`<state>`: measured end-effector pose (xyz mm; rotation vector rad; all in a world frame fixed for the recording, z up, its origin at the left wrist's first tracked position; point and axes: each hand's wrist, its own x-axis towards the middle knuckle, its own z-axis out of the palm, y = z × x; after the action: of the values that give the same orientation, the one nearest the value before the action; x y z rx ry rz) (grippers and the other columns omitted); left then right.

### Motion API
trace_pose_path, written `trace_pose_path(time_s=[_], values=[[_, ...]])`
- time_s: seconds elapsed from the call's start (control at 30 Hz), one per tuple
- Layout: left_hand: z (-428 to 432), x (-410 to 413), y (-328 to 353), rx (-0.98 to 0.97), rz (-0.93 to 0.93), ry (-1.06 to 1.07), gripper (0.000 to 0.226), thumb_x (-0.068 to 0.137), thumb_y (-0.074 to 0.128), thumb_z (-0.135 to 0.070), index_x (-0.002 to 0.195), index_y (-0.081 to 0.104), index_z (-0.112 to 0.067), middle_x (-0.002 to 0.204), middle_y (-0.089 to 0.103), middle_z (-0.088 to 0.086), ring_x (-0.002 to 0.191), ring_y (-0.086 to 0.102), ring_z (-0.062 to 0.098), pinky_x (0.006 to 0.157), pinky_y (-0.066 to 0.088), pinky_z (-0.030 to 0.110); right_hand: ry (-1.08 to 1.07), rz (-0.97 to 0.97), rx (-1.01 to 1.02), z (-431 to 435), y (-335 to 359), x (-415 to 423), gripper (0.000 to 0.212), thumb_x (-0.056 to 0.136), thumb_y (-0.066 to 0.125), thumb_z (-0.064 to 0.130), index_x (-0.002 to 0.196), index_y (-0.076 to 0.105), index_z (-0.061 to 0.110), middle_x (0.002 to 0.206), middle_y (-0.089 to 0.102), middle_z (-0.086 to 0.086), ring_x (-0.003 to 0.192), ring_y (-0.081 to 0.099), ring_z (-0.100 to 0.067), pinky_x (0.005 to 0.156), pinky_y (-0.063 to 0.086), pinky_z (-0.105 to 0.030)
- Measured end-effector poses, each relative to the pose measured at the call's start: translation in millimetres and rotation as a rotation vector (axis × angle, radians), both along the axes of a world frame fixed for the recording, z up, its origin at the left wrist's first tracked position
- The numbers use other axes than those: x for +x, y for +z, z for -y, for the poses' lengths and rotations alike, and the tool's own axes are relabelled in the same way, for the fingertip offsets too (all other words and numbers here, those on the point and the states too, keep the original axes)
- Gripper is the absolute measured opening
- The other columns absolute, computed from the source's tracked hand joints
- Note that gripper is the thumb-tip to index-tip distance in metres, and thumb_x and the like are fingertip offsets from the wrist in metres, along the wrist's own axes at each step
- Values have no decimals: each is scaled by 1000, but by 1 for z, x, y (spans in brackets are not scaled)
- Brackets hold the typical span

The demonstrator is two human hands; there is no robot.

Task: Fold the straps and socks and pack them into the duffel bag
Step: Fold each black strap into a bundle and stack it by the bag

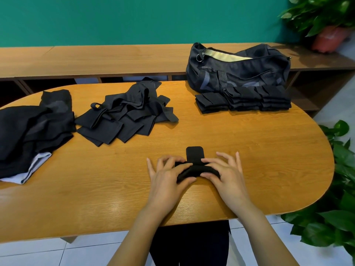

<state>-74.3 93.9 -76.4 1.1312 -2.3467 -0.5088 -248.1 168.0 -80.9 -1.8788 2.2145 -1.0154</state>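
A black strap [194, 153] lies on the wooden table [259, 150] near its front edge, partly rolled, with one rounded tab sticking out toward the far side. My left hand [169, 177] pinches its left part between thumb and fingers. My right hand [224, 173] pinches its right part the same way. A loose heap of black straps [126, 114] sits at the middle left. Dark socks [30, 129] are piled at the far left. Folded black pieces [244, 99] are stacked in a row in front of the dark duffel bag [238, 68], whose top zip is open.
A long wooden bench [96, 60] runs behind the table against a green wall. Potted plants stand at the upper right [326, 22] and beside the table's right end [338, 208]. White floor tiles show below the front edge.
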Motion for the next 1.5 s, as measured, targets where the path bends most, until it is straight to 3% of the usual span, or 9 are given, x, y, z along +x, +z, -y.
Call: trace_pose_path(time_s=[0.17, 0.33, 0.57, 0.7, 0.83, 0.93, 1.07, 1.3, 1.5], values=[[0, -2, 2, -8, -23, 10, 25, 87, 58, -49, 104, 72, -37, 116, 55, -21, 123, 37, 10, 114, -1, 62, -13, 12, 24, -1, 2, 0, 48, 79, 47, 62, 109, 71, 34, 118, 56, 31, 127, 36, -4, 120, -7, -44], [0, -1, 2, 5, -7, 6, 30, 86, 60, -48, 113, 69, -39, 118, 54, -22, 124, 36, 11, 114, -2, 63, -7, -13, 26, -1, -1, -2, 27, 80, 72, 37, 106, 71, 37, 117, 56, 33, 122, 39, -5, 119, -1, -52], [0, -4, 3, 7, -39, 55, 24, 89, 60, -44, 107, 72, -34, 112, 57, -22, 120, 39, 9, 115, -3, 57, -79, 17, 6, 1, -1, 3, 31, 83, 71, 28, 113, 71, 30, 99, 70, 13, 112, 49, -11, 119, 6, -47], [1, -7, 3, -24, -69, 97, 27, 89, 55, -47, 100, 73, -30, 97, 60, -23, 111, 45, 8, 115, 1, 57, -142, 25, -41, 6, 3, 7, 22, 84, 70, 27, 105, 75, 23, 86, 58, 12, 103, 55, -17, 117, 13, -44], [5, -14, 6, -25, -88, 208, 34, 88, 52, -52, 108, 69, -30, 85, 63, -16, 105, 53, 10, 117, 3, 54, -200, 91, -12, 13, 8, 6, 58, 84, 56, 50, 139, 50, 31, 90, 58, 6, 101, 53, -11, 119, 14, -38], [10, -20, 11, 6, -54, 284, 59, 91, 52, -54, 144, 39, -32, 95, 65, -7, 108, 55, 8, 119, 0, 46, -272, 48, 39, 20, 13, 3, 84, 84, 57, 55, 151, 13, 34, 92, 63, 2, 101, 53, -12, 117, 20, -39], [23, -29, 14, 48, -64, 321, 75, 94, 53, -49, 153, 14, -25, 99, 66, -4, 112, 56, 11, 119, 2, 44, -318, -22, 34, 34, 15, 0, 91, 87, 60, 50, 153, 2, 27, 92, 62, 6, 99, 55, -14, 110, 31, -41], [45, -23, 9, -55, 3, 179, 58, 87, 57, -55, 138, 46, -30, 135, 49, -10, 128, 40, 15, 114, 21, 48, -285, -101, 193, 39, 16, -9, 70, 94, 44, 55, 153, 21, 26, 137, 51, 5, 129, 39, -19, 114, 26, -44], [51, -3, 13, 13, 196, -127, 52, 90, 54, -55, 138, 46, -39, 150, 38, -17, 145, 16, 6, 119, -6, 51, -130, -59, 238, 20, 23, -11, 55, 98, 42, 48, 148, 30, 31, 140, 48, 12, 132, 32, -11, 117, 20, -40]])
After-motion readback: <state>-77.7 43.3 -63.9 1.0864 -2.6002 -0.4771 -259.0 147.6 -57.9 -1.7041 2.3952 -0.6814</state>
